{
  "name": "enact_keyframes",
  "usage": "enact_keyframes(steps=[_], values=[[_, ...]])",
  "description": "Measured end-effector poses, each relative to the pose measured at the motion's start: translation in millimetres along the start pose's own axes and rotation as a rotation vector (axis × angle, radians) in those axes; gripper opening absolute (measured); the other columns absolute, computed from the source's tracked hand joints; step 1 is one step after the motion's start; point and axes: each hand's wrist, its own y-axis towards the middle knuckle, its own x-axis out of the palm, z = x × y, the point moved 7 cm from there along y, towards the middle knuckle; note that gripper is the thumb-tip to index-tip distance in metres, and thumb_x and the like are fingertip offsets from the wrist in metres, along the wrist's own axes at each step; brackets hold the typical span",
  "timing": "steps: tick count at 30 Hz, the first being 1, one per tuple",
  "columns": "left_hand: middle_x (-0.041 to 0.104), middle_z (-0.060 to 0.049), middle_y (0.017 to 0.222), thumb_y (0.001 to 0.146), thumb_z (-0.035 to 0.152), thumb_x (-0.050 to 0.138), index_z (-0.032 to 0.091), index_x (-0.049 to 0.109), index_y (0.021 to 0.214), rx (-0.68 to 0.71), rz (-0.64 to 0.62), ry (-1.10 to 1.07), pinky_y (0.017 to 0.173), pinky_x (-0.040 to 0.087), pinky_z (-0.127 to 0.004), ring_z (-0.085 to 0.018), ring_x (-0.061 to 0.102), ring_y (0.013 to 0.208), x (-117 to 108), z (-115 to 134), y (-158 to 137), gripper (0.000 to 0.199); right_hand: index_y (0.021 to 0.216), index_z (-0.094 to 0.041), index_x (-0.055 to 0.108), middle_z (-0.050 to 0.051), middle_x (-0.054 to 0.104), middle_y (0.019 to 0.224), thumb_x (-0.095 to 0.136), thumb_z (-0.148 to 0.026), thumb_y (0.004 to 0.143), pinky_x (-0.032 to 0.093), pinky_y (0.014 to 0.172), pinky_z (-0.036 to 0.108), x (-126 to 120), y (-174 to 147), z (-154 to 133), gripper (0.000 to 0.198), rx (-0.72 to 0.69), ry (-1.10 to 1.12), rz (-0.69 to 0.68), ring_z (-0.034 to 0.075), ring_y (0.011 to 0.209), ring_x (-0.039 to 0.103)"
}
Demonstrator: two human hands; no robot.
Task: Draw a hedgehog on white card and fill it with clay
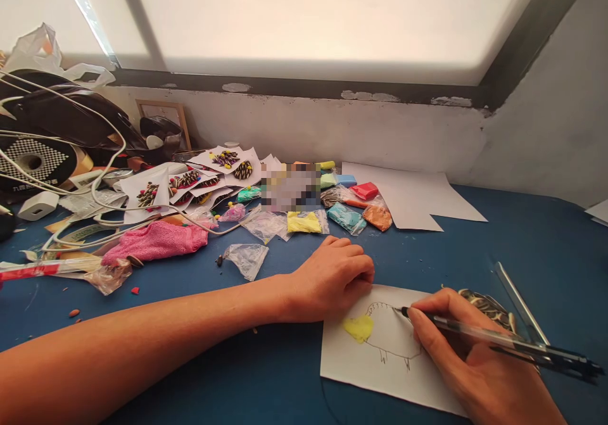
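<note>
Here's the right hand point(494, 380), thumb and fingers clamped on a clear-barrelled black pen point(470, 330), its tip right at the top line of the drawing point(396, 353), just where a row of little loops runs along the curve. That outline sits on a white paper point(346, 365) lying flat in front of the person, two short jagged marks beneath its lower line and a smear of yellow point(358, 328) at its left end. Over to the left hand point(335, 279): fingers folded together in a loose fist, down by the paper's upper left corner, though from this angle it is hard to say whether it actually presses on the sheet. Behind the right hand, partly covered by it, a heap of striped seeds point(484, 301), and beside that a thin clear rod point(520, 301) at a slant. Out past the left fist we go, across the blue table point(266, 374): small packets in yellow point(304, 222), teal point(346, 218), orange point(377, 217) and red point(365, 190), with large white sheets point(413, 209) to their right. Further left, a crumpled clear bag point(246, 260), a pink cloth point(159, 242), seed-covered papers point(152, 196) overlapping behind it, and a white charger point(38, 206) near the loops of cable.
</note>
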Motion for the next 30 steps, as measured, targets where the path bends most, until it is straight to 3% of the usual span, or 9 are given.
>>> enact_keyframes(steps=[10,15,22,25,28,30], values=[[0.062,-0.001,0.083,0.087,0.014,0.053,0.017,0.056,0.078,-0.005,-0.019,0.012,0.080,0.034,-0.030,-0.014,0.049,0.080,0.0,1.6,0.4,0.010,0.068,-0.027,0.055,-0.004,0.056,0.058,0.053,-0.037,0.086,0.044,0.048,0.024,-4.5,-2.4,-5.7,0.021,0.065,0.137,0.070,0.014,0.051,0.054],[0.062,-0.001,0.084,0.087,0.013,0.052,0.017,0.055,0.077,-0.026,-0.031,0.014,0.081,0.034,-0.030,-0.014,0.049,0.081,-0.6,1.1,0.7,0.011,0.068,-0.027,0.055,-0.005,0.056,0.057,0.053,-0.038,0.085,0.045,0.050,0.024,-9.2,-3.3,-6.6,0.020,0.089,0.104,0.117,0.014,0.051,0.053],[0.062,-0.002,0.085,0.087,0.013,0.052,0.017,0.055,0.078,-0.025,-0.027,0.003,0.081,0.034,-0.030,-0.014,0.050,0.081,0.0,0.8,0.2,0.011,0.067,-0.027,0.059,-0.004,0.059,0.059,0.052,-0.044,0.085,0.042,0.048,0.026,-13.8,-3.1,2.3,0.026,0.026,0.053,0.108,0.015,0.050,0.053],[0.062,-0.002,0.088,0.087,0.015,0.053,0.017,0.059,0.088,-0.023,-0.016,-0.012,0.082,0.034,-0.030,-0.015,0.050,0.084,0.9,-1.3,-0.6,0.006,0.067,-0.027,0.059,-0.004,0.057,0.057,0.053,-0.042,0.085,0.042,0.048,0.026,-12.0,-2.6,2.2,0.024,0.013,0.050,0.088,0.015,0.049,0.052],[0.060,-0.003,0.091,0.090,0.019,0.053,0.021,0.062,0.105,0.006,-0.007,-0.008,0.083,0.034,-0.031,-0.016,0.050,0.087,2.0,-1.7,-1.3,0.017,0.070,-0.028,0.058,-0.005,0.058,0.058,0.052,-0.042,0.086,0.042,0.050,0.025,-9.6,-3.2,0.2,0.022,0.016,0.076,0.080,0.015,0.051,0.053],[0.058,-0.003,0.089,0.092,0.020,0.050,0.024,0.065,0.104,0.028,-0.008,0.007,0.082,0.034,-0.032,-0.016,0.049,0.085,3.1,-1.0,-1.6,0.020,0.071,-0.028,0.058,-0.005,0.058,0.059,0.053,-0.041,0.086,0.044,0.051,0.024,-8.6,-3.4,0.3,0.021,0.019,0.082,0.073,0.015,0.053,0.055]])
